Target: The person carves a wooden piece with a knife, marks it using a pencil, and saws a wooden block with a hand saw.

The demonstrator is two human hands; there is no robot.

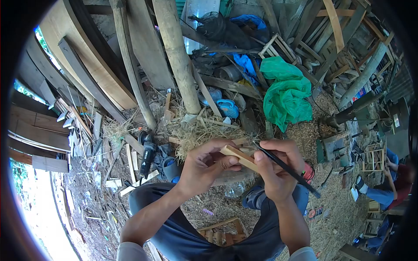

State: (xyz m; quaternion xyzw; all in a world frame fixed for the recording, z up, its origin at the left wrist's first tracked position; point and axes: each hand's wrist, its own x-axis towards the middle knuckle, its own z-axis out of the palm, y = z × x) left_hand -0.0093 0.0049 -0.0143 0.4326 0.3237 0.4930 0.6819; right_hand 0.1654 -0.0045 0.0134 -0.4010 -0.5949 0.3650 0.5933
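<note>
Hard to see everything from here: the right end of the small wood stick (pixel 243 159) goes out of sight behind the right thumb, and the left fingers cover part of its near side, so can't give its full length. The dark tool (pixel 296 175) is trickier still; its upper end sits by the right fingertips, partly covered, and I can't tell what kind of edge or tip it has (blade? file? no idea tbh). Both sleeves are cut off at the bottom, and a co-worker (pixel 397 185) at far R is half lost in the dark rim of the view, w/ the work there too small to read. The stick itself is short, slim & squared, pale tan, w/ flat faces and fairly straight edges, approx. level but sloping down a bit to the R. It's up in the air between the two hands, above the gap betw. the knees. Left hand (pixel 209 164): fingers closed round the stick's left part, thumb on its near side. Right hand (pixel 281 169): fingers curled round the tool, thumb up against the stick's right end. Below, on the littered ground, a slatted wooden frame (pixel 212 226) shows between the legs, partly hidden by them; an angle grinder (pixel 149 153) lies off to the L.
</note>
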